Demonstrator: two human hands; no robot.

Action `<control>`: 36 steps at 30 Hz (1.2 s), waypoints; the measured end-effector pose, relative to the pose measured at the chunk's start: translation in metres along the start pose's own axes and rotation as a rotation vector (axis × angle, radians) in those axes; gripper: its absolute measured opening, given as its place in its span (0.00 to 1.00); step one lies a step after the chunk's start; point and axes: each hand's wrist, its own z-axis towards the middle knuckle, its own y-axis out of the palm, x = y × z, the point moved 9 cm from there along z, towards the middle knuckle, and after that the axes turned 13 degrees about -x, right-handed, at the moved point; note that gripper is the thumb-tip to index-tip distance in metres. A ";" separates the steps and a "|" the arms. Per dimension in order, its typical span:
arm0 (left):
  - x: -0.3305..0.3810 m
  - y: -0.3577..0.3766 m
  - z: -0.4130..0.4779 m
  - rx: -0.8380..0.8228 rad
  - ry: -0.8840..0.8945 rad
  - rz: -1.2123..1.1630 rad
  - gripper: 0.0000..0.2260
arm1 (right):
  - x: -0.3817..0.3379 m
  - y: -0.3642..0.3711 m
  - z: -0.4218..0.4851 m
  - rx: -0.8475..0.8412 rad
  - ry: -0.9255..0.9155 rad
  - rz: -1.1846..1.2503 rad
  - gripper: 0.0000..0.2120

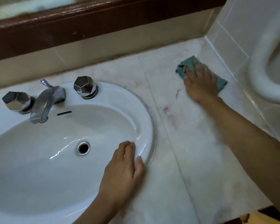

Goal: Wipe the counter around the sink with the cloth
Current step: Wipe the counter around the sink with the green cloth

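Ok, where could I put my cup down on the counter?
The counter is bare between the sink and the right arm, down to the front edge. Crowded: the far corner, where the right hand presses the cloth, and the sink rim under the left hand.

The sink (145, 113), lower left, is glossy white ceramic with bright streaks of reflection. Its tap (44, 102), faceted knobs (84, 86) and drain ring (83, 147) are shiny chromed metal, slightly dulled. The tabletop (192, 143) looks like pale polished stone with faint reddish veining. The cloth (183, 68), upper right, is soft, matt teal fabric, crumpled. Glazed wall tiles (233, 29) and a dark, glossy wooden frame (71, 29) lie along the top.
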 end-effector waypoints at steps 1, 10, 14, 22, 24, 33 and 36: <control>-0.001 0.000 0.000 0.000 -0.003 -0.002 0.19 | -0.008 -0.007 0.017 -0.015 0.006 0.013 0.25; -0.005 0.000 0.000 0.009 -0.028 -0.066 0.16 | -0.098 0.050 -0.089 -0.089 -0.316 0.006 0.23; -0.007 0.001 -0.001 0.002 -0.020 -0.085 0.17 | -0.072 0.086 -0.200 -0.029 -0.248 0.053 0.23; -0.008 0.002 -0.003 0.004 -0.018 -0.111 0.16 | 0.077 0.062 -0.195 0.046 0.097 0.103 0.25; -0.008 0.003 -0.003 0.005 -0.012 -0.112 0.17 | 0.093 0.047 -0.160 0.043 0.200 0.104 0.25; -0.011 0.001 -0.007 0.014 0.008 -0.143 0.19 | -0.061 0.096 -0.240 -0.012 -0.118 0.040 0.25; -0.009 0.000 -0.007 0.015 0.015 -0.125 0.20 | -0.077 0.128 -0.318 -0.089 -0.233 0.006 0.26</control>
